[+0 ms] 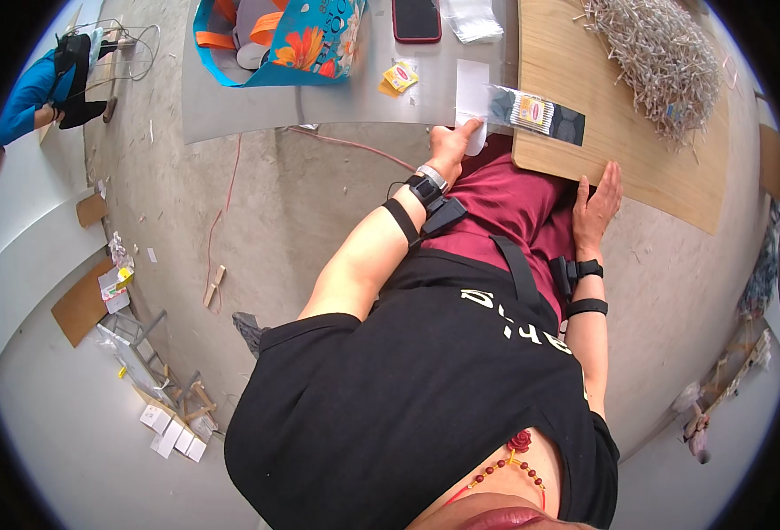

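Observation:
At the front edge of the grey table, my left hand [452,148] is closed on the lower end of a white paper strip [472,88], thumb on top. Beside it, a clear plastic sleeve with a dark patterned strip [569,124] lies across the wooden board's corner. Inside or on that sleeve is a row of white cotton swabs with a yellow-and-red label [532,112]; I cannot tell which. My right hand [598,210] rests with outstretched fingers at the near edge of the wooden board [646,177], holding nothing visible.
A large heap of loose cotton swabs [659,66] covers the board's far right. Beyond my left hand are yellow labels [399,78], clear plastic sleeves [471,21], a phone [416,21] and a blue flowered bag [275,74]. Another person [32,97] is far left.

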{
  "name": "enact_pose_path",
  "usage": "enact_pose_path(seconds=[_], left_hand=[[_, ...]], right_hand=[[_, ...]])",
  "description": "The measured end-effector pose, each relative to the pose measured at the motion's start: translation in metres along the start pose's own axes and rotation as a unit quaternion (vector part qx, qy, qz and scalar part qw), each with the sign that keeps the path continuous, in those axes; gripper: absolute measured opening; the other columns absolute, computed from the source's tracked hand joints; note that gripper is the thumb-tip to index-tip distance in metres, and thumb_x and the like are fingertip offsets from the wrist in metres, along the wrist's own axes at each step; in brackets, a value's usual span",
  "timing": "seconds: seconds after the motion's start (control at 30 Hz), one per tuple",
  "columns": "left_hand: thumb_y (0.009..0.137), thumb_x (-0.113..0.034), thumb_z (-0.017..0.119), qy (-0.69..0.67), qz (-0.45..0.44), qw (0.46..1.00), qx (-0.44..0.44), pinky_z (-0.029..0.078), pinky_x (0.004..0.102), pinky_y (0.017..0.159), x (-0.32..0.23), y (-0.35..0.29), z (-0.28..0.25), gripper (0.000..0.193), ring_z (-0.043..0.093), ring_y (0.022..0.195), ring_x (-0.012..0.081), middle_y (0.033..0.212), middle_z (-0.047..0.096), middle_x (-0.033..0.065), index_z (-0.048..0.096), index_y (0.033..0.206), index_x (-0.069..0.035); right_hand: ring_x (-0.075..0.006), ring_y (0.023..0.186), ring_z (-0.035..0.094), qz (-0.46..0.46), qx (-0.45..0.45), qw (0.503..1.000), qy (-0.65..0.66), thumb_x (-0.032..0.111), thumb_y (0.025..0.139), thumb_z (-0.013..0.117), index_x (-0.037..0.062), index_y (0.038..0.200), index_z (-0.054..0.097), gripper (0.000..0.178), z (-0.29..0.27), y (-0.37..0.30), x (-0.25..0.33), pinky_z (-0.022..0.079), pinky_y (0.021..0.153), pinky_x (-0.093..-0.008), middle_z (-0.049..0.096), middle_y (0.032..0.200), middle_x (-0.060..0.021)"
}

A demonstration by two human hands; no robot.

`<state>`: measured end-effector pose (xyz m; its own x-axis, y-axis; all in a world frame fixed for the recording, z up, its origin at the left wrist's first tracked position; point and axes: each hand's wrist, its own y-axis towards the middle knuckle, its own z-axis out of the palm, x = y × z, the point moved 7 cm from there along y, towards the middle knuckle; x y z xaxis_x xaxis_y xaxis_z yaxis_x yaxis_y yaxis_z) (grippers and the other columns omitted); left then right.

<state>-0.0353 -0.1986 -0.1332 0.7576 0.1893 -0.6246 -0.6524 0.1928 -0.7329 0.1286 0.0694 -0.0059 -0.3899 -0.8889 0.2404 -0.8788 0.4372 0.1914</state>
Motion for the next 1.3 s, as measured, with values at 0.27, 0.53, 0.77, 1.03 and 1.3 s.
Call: enact_pose_path(seconds=[0.27, 0.53, 0.77, 1.03, 1.3], left_hand=[[0.089, -0.028, 0.083, -0.017, -0.026, 1.0, 0.004, 0.061, 0.0326, 0.055, 0.002, -0.003, 0.01, 0.04, 0.075, 0.068, 0.0232, 0.091, 0.074, 0.0124, 0.069, 0.107, 0.004], [0.092, -0.033, 0.08, -0.011, -0.063, 0.998, 0.017, 0.061, 0.0316, 0.056, 0.005, -0.005, 0.01, 0.042, 0.075, 0.07, 0.0226, 0.095, 0.073, 0.0103, 0.068, 0.115, 0.0], [0.091, -0.047, 0.078, -0.006, -0.072, 0.997, -0.004, 0.059, 0.0378, 0.071, 0.008, -0.003, -0.002, 0.052, 0.072, 0.084, 0.022, 0.102, 0.072, 0.0088, 0.068, 0.119, -0.004], [0.089, -0.058, 0.078, -0.014, -0.047, 0.996, -0.078, 0.059, 0.0434, 0.068, 0.006, 0.007, -0.014, 0.061, 0.07, 0.081, 0.0223, 0.101, 0.072, 0.0102, 0.07, 0.113, -0.003], [0.095, -0.067, 0.066, -0.037, -0.076, 0.996, -0.028, 0.059, 0.04, 0.075, -0.005, -0.009, -0.002, 0.069, 0.073, 0.094, 0.0229, 0.11, 0.074, 0.0102, 0.068, 0.125, -0.005]], right_hand=[[-0.0309, 0.159, 0.027, 0.004, -0.002, 1.0, -0.004, 0.045, 0.11, 0.05, 0.0031, 0.163, 0.032, 0.07, 0.001, -0.001, -0.002, 0.018, 0.129, -0.0507, 0.035, 0.167, -0.0154], [-0.0307, 0.158, 0.027, 0.008, -0.001, 1.0, -0.011, 0.046, 0.11, 0.05, 0.0043, 0.163, 0.031, 0.07, 0.001, 0.0, -0.002, 0.018, 0.129, -0.0511, 0.036, 0.167, -0.0151], [-0.0304, 0.158, 0.027, 0.012, -0.002, 1.0, -0.01, 0.046, 0.109, 0.05, 0.0052, 0.163, 0.031, 0.07, 0.001, 0.0, -0.001, 0.018, 0.129, -0.051, 0.035, 0.167, -0.0144], [-0.03, 0.157, 0.028, 0.019, -0.003, 1.0, -0.007, 0.045, 0.109, 0.051, 0.0057, 0.163, 0.032, 0.069, 0.0, 0.001, 0.002, 0.018, 0.129, -0.0509, 0.035, 0.167, -0.0143], [-0.0338, 0.157, 0.028, -0.003, -0.01, 1.0, 0.007, 0.044, 0.109, 0.051, 0.003, 0.162, 0.033, 0.07, -0.004, 0.007, 0.0, 0.019, 0.128, -0.0526, 0.036, 0.166, -0.0177]])
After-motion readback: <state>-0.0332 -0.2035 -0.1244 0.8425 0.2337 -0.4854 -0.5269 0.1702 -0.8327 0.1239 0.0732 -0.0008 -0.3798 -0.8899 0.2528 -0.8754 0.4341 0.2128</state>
